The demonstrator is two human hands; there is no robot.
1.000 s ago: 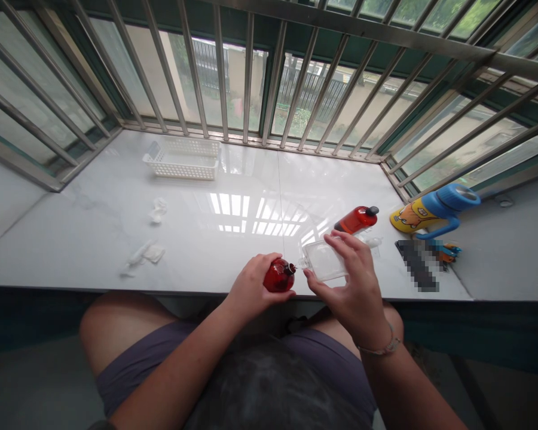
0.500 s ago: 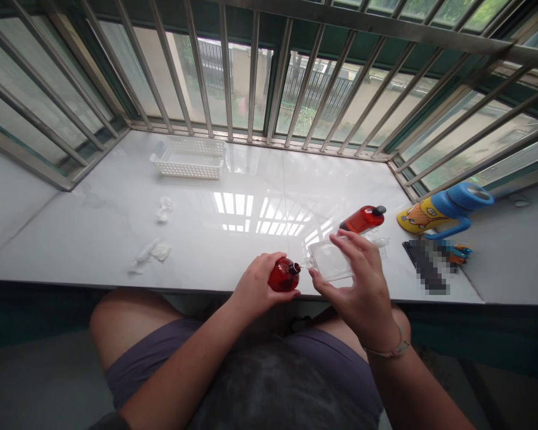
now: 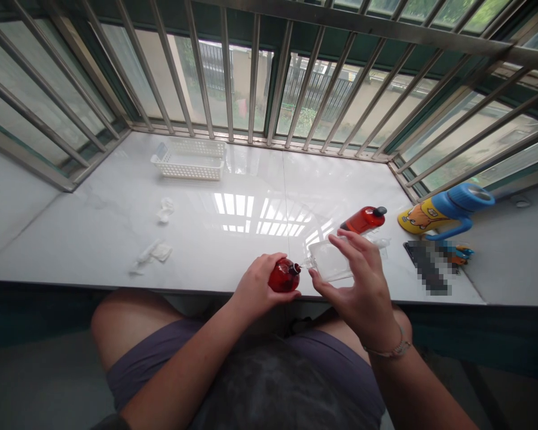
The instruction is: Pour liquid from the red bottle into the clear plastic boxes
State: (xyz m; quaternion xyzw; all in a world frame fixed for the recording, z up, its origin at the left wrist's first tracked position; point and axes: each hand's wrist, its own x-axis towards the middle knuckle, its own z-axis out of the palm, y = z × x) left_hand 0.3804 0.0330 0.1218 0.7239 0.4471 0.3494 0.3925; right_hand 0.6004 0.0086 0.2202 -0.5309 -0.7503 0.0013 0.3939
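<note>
My left hand point(image 3: 260, 285) is wrapped round a red see-through bottle point(image 3: 283, 277) whose uncapped dark neck points up and to the right, over the table's front edge. In my right hand point(image 3: 361, 280) is a clear square-sided bottle point(image 3: 330, 260), gripped between thumb and fingers. It is tipped on its side, its narrow neck right at the red bottle's mouth. Whether the two necks touch I cannot tell. Just beyond my right fingers lies a second red bottle point(image 3: 362, 220) with a black cap. A small clear plastic piece point(image 3: 381, 241) is partly hidden behind that hand.
A white perforated basket point(image 3: 189, 170) stands at the back left of the white table point(image 3: 251, 179). Crumpled white tissues point(image 3: 165, 210) lie at the left. A blue-and-yellow drinking flask point(image 3: 443, 209) and a blurred-out dark object point(image 3: 425, 266) are at the right. Metal bars point(image 3: 255, 77) line the window.
</note>
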